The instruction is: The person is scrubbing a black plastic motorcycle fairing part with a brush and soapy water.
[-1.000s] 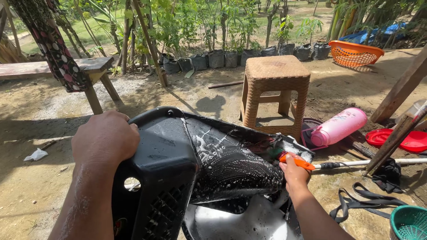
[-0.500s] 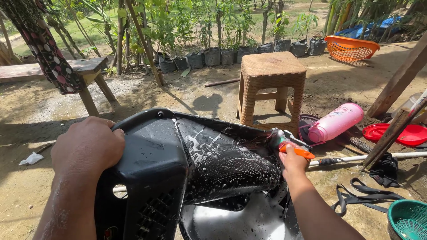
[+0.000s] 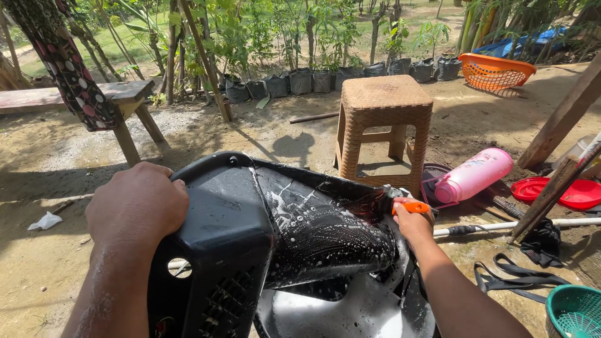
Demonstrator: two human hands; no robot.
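A black plastic chair (image 3: 231, 238) lies tipped on its side in front of me, its inner surface wet and streaked with white suds. My left hand (image 3: 138, 206) grips the chair's near top edge. My right hand (image 3: 414, 224) is closed on an orange-handled brush (image 3: 410, 206) pressed against the chair's far right edge. The brush head is mostly hidden by the chair rim. Below the chair sits a dark basin (image 3: 350, 313) with soapy water.
A brown woven-look plastic stool (image 3: 383, 125) stands just behind the chair. A pink bottle (image 3: 474, 175), red lid (image 3: 579, 195), white hose (image 3: 501, 226), black straps (image 3: 516, 281) and green basket (image 3: 575, 313) lie right. A wooden bench (image 3: 94, 100) stands left, an orange basket (image 3: 496, 70) far right.
My right hand has moved the brush back and forth along the chair's right edge, now slightly farther up. My left hand has kept its grip on the chair, which shifted slightly.
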